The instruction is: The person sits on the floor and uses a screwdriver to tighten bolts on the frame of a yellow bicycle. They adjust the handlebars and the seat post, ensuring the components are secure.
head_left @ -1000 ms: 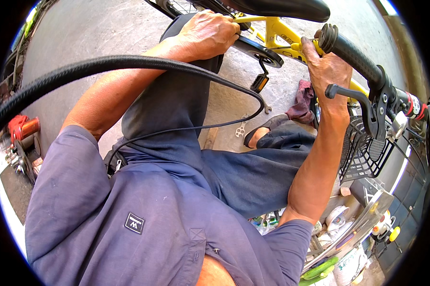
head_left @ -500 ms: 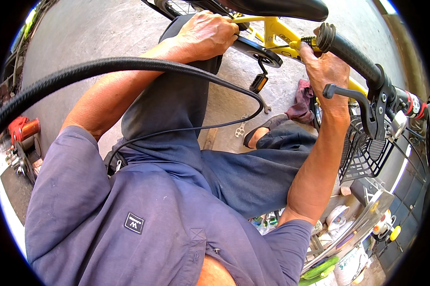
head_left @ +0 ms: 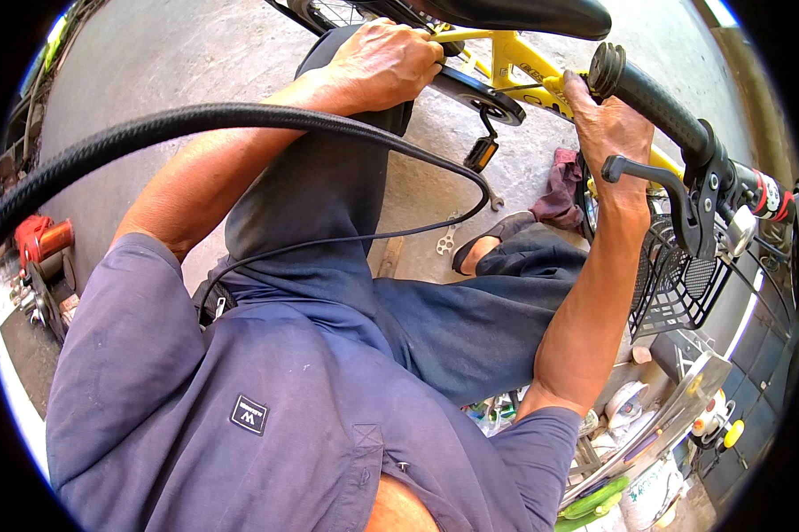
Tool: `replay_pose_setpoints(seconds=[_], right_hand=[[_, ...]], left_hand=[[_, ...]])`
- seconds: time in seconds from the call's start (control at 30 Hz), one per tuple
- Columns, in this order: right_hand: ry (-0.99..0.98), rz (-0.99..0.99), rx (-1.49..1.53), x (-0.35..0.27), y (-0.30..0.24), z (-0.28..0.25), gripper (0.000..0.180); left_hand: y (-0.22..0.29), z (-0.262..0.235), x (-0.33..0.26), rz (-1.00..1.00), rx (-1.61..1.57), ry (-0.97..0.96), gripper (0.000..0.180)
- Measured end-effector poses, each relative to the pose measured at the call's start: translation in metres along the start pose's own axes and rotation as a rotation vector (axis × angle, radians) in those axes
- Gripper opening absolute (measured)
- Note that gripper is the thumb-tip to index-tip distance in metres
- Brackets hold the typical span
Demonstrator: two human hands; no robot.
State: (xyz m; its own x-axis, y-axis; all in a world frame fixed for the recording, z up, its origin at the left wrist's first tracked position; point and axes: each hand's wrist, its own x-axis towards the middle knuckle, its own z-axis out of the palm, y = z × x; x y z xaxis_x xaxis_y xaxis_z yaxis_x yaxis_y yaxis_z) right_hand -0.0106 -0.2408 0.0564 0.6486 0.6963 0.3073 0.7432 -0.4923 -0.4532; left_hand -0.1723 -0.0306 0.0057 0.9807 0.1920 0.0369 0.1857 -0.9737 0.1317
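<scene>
A yellow bicycle stands across the top of the view. Beside the rear end of its black chain guard, my left hand is closed with knuckles up; what its curled fingers grip is hidden. My right hand is at the yellow frame, below the black handlebar grip. Its thumb points up along the frame, and the fingers curl out of sight behind the palm, so what they hold is hidden. A black pedal with an orange reflector hangs below the chain guard. The black brake lever passes over my right wrist.
A black cable loops across in front of me. On the concrete lie a wrench, a flat metal spanner with holes and a dark red cloth. A black wire basket hangs at the right; the black saddle is overhead.
My right hand has turned slightly and shifted a little to the right. A black ridged piece that showed by its thumb is out of sight. My left hand stays put.
</scene>
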Motion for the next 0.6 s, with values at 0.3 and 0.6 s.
replay_pose_setpoints(seconds=[0.3,0.6], right_hand=[[-0.102,0.12,-0.213,-0.001,-0.007,-0.009,0.04],[-0.021,-0.067,-0.15,0.002,0.003,-0.002,0.037]], left_hand=[[0.001,-0.001,-0.001,-0.006,-0.007,-0.004,0.027],[0.003,-0.002,0.0,0.002,-0.022,0.015,0.027]])
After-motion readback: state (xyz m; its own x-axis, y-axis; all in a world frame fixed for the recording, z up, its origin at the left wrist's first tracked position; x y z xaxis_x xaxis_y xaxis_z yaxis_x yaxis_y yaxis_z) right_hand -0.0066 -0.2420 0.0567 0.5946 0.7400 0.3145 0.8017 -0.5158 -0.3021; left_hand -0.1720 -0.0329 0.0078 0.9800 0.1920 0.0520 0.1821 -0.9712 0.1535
